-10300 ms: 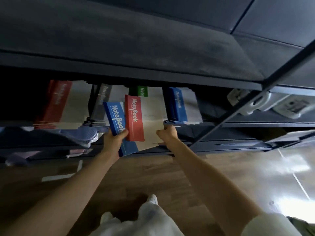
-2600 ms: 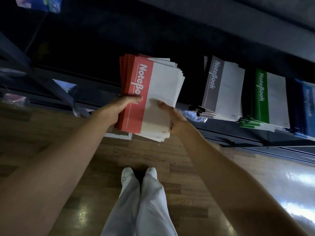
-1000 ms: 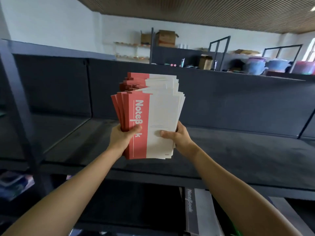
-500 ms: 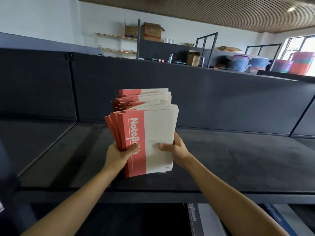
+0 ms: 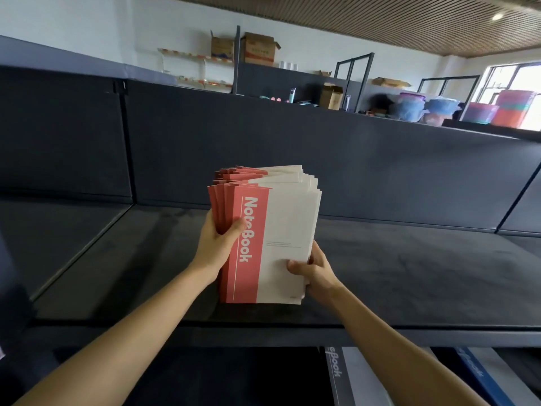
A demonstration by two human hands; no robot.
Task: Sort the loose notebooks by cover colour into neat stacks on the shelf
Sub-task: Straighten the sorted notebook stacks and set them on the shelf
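Note:
I hold a fanned stack of red notebooks (image 5: 281,230) upright between both hands, its lower edge down on the dark upper shelf (image 5: 409,273) near the front. My left hand (image 5: 218,241) grips the red spine side, thumb across the front cover. My right hand (image 5: 313,268) grips the lower right corner, thumb on the white part of the cover. Below the shelf, a grey notebook (image 5: 345,376) and a blue notebook (image 5: 480,373) lie on the lower level.
The shelf has a dark back panel (image 5: 292,136) and a dividing seam at the left (image 5: 87,244). Beyond it stand cardboard boxes (image 5: 259,48) and coloured plastic tubs (image 5: 483,109) on other racks.
The red stack has come down and towards me until its bottom edge meets the shelf. My right hand has slid lower on the cover's right corner.

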